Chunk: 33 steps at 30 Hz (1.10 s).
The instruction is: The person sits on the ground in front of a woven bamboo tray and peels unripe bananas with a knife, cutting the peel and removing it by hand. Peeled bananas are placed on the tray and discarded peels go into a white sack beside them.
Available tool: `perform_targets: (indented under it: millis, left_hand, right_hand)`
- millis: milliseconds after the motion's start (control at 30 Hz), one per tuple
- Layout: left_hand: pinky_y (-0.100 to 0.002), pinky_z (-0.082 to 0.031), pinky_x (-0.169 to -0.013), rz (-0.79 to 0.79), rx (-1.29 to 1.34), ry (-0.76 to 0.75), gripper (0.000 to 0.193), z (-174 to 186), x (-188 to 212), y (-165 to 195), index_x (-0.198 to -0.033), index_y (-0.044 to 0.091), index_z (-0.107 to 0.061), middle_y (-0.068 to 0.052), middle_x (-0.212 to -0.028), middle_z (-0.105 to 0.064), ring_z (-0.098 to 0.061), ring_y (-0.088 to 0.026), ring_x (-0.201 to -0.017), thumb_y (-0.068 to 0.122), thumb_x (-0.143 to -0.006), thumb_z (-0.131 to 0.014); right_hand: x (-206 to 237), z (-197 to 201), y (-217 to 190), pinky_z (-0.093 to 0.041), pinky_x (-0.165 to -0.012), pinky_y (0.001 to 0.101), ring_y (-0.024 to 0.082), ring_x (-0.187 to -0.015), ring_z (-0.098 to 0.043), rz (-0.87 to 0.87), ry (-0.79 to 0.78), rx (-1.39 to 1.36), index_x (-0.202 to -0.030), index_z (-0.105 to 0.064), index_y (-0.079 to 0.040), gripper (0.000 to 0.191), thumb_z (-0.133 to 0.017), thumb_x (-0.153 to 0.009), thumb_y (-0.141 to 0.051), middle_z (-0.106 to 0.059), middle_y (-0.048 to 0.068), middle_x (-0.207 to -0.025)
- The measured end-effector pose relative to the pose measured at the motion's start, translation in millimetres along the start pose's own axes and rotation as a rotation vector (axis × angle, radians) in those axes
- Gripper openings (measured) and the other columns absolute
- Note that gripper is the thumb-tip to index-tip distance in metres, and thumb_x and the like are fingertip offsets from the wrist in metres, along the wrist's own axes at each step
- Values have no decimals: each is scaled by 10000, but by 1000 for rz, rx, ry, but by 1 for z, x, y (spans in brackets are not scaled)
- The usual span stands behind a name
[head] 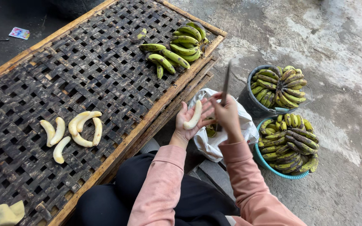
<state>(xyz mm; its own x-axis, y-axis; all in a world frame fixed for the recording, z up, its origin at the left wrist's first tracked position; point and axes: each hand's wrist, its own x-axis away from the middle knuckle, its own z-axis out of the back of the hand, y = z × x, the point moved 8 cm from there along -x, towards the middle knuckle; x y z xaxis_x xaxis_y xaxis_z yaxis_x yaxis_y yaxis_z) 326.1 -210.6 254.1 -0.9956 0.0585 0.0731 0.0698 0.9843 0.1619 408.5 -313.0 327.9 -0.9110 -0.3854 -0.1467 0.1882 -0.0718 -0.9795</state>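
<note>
My left hand (186, 121) lies palm up and cradles a peeled pale banana (193, 115). My right hand (226, 116) is closed around the handle of a knife (226, 83), whose blade points up and away. Both hands hover over a white plastic bag (239, 121) on the ground. Several peeled bananas (73, 129) lie side by side on the dark woven bamboo rack (84, 71) to my left. A bunch of green unpeeled bananas (179, 48) rests on the rack's far corner.
A grey bucket (254, 104) and a teal basin (261, 157) at my right are both heaped with green-yellow bananas. A yellow cloth (1, 214) sits on the rack's near corner. The ground is rough concrete. My legs in dark trousers are folded below.
</note>
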Motion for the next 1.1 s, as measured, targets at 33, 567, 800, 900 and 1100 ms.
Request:
perform_targets:
  millis: [33, 567, 800, 900, 1100]
  left_hand:
    - [-525, -619, -853, 30, -6, 76, 800, 11, 0, 0, -1392, 2, -409, -233, -1287, -568, -647, -362, -1114, 636, -929, -257]
    - [-485, -492, -988, -700, -1964, 1475, 458, 62, 293, 398, -1411, 40, -552, -283, -1333, -592, -602, -446, -1194, 48, -964, -646]
    - [-500, -476, -1013, -407, -1972, 1717, 536, 45, 299, 388, -1431, 61, -527, -252, -1413, -512, -540, -425, -1278, 104, -920, -683]
    - [-523, -420, -1033, -622, -2086, 1665, 555, 0, 289, 376, -1403, 29, -518, -241, -1485, -446, -490, -411, -1315, 146, -895, -711]
    - [-451, -456, -1086, -905, -1882, 933, 445, -45, 180, 279, -1298, -33, -616, -217, -1256, -656, -593, -333, -1224, 149, -897, -675]
  right_hand:
    - [-9, 11, -3, -402, -414, 221, 32, -500, -531, 49, 79, 44, -1013, -677, -32, 93, -716, -954, -93, -657, -8, -765]
    - [-141, -59, 40, -531, -896, 460, 376, -1037, -672, 298, -5, 678, -1252, -656, -82, 467, -675, -786, -40, -718, 168, -1080]
    - [-238, -183, 36, -528, -835, 504, 407, -994, -666, 282, -101, 932, -1085, -639, -19, 352, -776, -797, -168, -701, 215, -1055]
    - [-239, -205, 41, -542, -829, 509, 412, -980, -679, 259, -161, 1032, -1006, -676, -39, 230, -734, -807, -139, -709, 224, -1031]
    - [-165, -163, -1, -562, -637, 383, 255, -730, -694, 149, -170, 416, -988, -706, -43, 208, -801, -853, -170, -724, 137, -830]
